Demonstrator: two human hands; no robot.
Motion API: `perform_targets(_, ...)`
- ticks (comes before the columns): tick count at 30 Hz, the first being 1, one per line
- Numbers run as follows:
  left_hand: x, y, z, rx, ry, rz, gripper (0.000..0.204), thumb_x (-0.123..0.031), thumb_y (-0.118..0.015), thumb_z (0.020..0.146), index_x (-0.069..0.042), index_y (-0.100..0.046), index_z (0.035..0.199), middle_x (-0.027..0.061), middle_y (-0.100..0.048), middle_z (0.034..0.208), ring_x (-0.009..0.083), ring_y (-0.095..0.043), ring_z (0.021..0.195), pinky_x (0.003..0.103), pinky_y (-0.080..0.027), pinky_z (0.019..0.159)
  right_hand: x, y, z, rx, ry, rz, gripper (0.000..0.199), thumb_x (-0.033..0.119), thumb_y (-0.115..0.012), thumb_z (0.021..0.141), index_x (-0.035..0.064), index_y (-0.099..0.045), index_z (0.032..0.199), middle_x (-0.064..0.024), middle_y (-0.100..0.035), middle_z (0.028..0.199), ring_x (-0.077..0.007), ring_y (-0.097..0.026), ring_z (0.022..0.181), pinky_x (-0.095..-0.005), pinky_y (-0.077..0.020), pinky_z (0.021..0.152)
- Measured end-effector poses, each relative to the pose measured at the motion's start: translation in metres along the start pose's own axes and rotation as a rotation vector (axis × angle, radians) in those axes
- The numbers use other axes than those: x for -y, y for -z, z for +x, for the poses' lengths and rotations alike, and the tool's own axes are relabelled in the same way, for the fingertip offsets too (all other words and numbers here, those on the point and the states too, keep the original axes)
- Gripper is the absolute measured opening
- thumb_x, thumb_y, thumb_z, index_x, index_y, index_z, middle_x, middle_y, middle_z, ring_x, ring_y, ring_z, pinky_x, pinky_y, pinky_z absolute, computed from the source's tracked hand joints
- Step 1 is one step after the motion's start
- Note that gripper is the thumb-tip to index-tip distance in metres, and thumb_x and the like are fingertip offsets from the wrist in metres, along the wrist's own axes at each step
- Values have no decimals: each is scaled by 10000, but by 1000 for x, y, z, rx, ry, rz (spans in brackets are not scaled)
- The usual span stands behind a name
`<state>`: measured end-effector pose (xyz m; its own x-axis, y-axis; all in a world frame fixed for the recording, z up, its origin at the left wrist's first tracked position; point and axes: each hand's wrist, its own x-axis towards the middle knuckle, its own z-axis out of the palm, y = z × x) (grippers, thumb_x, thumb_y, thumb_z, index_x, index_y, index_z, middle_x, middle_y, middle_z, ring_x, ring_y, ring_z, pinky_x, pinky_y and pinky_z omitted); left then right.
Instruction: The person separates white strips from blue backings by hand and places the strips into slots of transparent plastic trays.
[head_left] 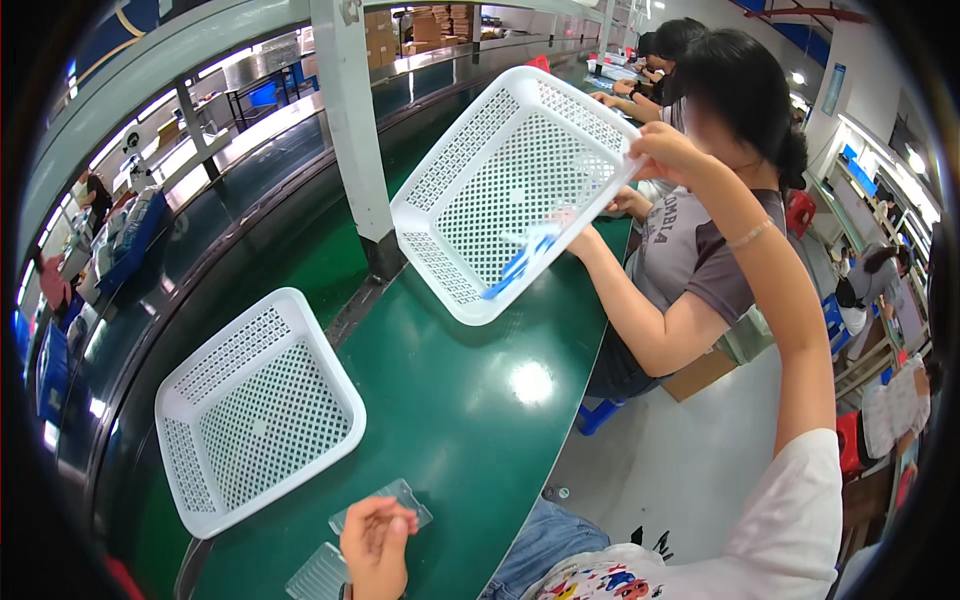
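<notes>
A person's right hand (665, 152), fingers closed on the rim, holds a white rectangular plastic lattice basket (517, 195) tilted at the upper centre of the frame, above a glossy green tabletop (450, 400). Blue-and-clear pieces (520, 265) show along the basket's lower right side. At bottom centre, the left hand (375, 548) is half open, fingers loosely curled, over a clear thin plastic tray (412, 500); whether it grips the tray cannot be told. A second clear ribbed tray (318, 573) lies just beside, and a matching white lattice basket (265, 430) sits at lower left. A grey-shirted co-worker (690, 260) sits at upper right.
</notes>
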<state>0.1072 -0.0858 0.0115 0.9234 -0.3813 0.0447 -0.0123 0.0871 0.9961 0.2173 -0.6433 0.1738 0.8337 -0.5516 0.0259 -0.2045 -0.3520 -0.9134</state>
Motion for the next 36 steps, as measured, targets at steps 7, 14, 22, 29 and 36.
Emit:
perform_targets(7,20,-42,67,140,-476,548,273,-18,-610,817,8,-555,1083,183,-567,1064,316,-577,999,385,-467,895,13,-16,-138,-14,143,105,288,101,-647,845,-24,-514,1067,-91,-576,1045,-146,-607,947,-295,-549,755)
perform_targets(14,64,-111,203,174,-1044,913,310,-139,-594,848,13,-544,1114,178,-542,1134,339,-503,1114,421,-405,959,29,-37,-192,-121,272,30,270,150,-659,857,5,-529,1044,-89,-562,1136,-129,-583,973,-273,-545,746)
perform_targets(22,92,-178,266,13,-778,1028,346,-310,-555,882,19,-542,987,165,-548,953,337,-508,921,438,-399,797,19,-54,-204,-175,468,46,146,124,-619,881,10,-560,952,-106,-500,1256,-94,-541,948,-210,-470,668)
perform_targets(29,92,-156,247,422,-695,728,367,-313,-583,880,-13,-577,1091,147,-594,952,308,-527,947,401,-400,847,-12,-84,-195,-359,1020,82,218,136,-635,852,-9,-513,960,-147,-372,1360,-198,-374,1253,-330,-318,1018)
perform_targets(36,92,-160,219,246,-667,892,532,-403,-661,813,-13,-533,1150,122,-569,980,289,-516,928,386,-366,835,-51,-182,-184,-328,670,413,936,12,-735,736,-31,-92,1415,-197,-259,1399,-281,-310,1306,-381,-312,1067)
